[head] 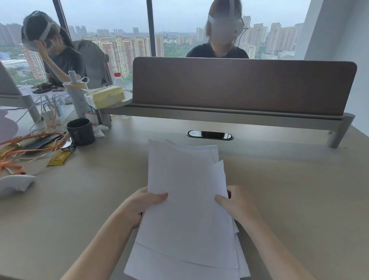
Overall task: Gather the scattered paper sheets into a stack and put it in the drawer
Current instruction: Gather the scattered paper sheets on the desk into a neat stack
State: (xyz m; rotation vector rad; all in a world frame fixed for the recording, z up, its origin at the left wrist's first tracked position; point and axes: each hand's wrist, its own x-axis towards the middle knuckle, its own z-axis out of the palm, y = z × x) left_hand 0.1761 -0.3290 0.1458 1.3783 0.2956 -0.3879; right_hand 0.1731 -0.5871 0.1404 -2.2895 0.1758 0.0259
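Paper sheets (192,209) sit gathered in a loose pile over the middle of the desk (298,197), held at both side edges. Left hand (143,204) grips the left edge, thumb curled over the top sheet. Right hand (237,204) grips the right edge the same way, thumb on top, fingers underneath.

Step in hand, by my reading: squaring the pile. Edges are still ragged; corners poke out at the far end and lower right, and one sheet sticks out at the near end. Next move likely calls for tapping or sliding the edges flush, then carrying the stack to the drawer.

Drawer not in view, so its position and whether it stands ready cannot be told. Near edge of the pile runs close to the bottom of the frame. Fingers under the sheets are hidden. Cup (81,131) and tangled cables (18,149) lie well apart at left.
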